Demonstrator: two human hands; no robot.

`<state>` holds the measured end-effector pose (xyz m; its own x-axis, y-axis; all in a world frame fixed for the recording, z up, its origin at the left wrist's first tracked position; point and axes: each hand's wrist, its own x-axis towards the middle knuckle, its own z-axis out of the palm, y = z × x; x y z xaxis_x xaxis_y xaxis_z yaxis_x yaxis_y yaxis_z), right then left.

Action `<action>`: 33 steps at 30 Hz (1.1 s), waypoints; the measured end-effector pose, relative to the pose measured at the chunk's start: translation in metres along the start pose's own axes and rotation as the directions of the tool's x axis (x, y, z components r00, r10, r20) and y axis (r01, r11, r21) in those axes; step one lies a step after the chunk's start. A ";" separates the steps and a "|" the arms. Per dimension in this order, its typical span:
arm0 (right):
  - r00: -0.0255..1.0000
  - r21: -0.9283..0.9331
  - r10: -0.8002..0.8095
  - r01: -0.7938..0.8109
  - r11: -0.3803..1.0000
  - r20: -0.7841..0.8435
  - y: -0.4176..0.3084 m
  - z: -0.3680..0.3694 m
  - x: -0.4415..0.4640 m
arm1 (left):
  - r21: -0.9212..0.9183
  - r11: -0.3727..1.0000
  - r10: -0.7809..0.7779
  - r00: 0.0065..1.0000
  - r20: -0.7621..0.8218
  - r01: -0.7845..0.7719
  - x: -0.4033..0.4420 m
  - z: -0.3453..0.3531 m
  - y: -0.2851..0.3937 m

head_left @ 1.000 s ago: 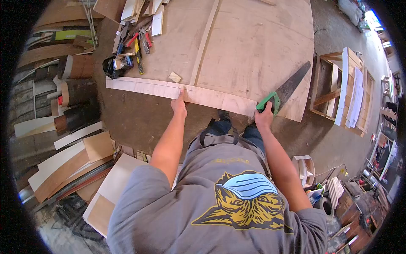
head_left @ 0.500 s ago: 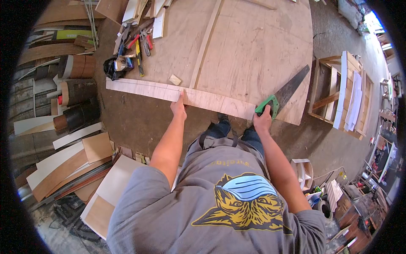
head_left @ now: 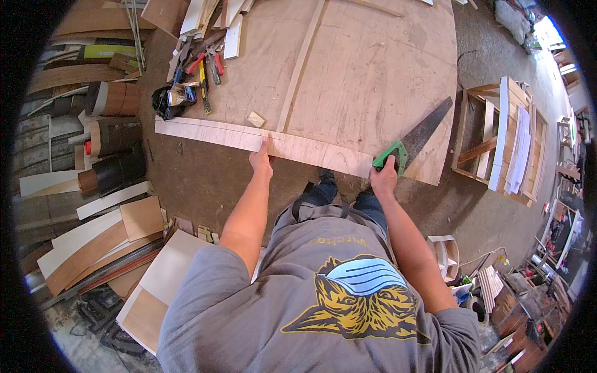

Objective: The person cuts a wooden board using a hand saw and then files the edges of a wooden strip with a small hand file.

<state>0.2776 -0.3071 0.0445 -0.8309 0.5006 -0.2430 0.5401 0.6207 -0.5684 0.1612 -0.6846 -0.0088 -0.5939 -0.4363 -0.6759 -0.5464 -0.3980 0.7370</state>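
Observation:
A long pale wooden strip (head_left: 211,132) lies along the near edge of the plywood table top (head_left: 367,81), with a pencil-like line running along its left part. My left hand (head_left: 261,163) grips the strip's near edge around its middle, one finger stretched over the top face. My right hand (head_left: 384,179) is closed around the green handle of a hand saw (head_left: 428,130) at the strip's right end. The saw's dark blade points away to the upper right, above the table top. A small wood block (head_left: 255,119) sits just beyond the strip.
A hammer (head_left: 204,90), red-handled pliers (head_left: 217,64) and a black bag (head_left: 163,102) lie at the table's left. A long batten (head_left: 301,68) crosses the top. A wooden frame (head_left: 497,137) stands at right; stacked boards (head_left: 106,242) lean at left.
The view has shifted very slightly, and everything appears a little further left. Both hands keep their hold, with no other clear movement.

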 end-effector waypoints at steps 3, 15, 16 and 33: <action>1.000 -0.004 0.009 -0.009 1.000 0.011 0.001 -0.001 0.000 | -0.003 1.000 0.002 1.000 -0.020 -0.002 -0.001 0.000 -0.001; 1.000 -0.001 0.001 -0.001 1.000 0.014 0.003 0.000 0.001 | -0.012 0.999 0.029 0.998 -0.050 -0.030 -0.006 0.003 0.002; 1.000 0.007 -0.002 0.001 1.000 0.013 0.002 -0.001 0.001 | -0.007 0.999 0.038 0.998 -0.047 -0.039 -0.006 0.003 0.002; 0.998 0.080 0.041 -0.037 0.996 -0.044 -0.011 0.011 -0.005 | -0.019 0.998 0.060 0.998 0.031 -0.059 0.007 -0.016 0.011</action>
<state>0.2742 -0.3232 0.0438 -0.8015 0.5517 -0.2307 0.5582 0.5516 -0.6198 0.1604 -0.7052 -0.0052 -0.6437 -0.4336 -0.6306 -0.4988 -0.3872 0.7754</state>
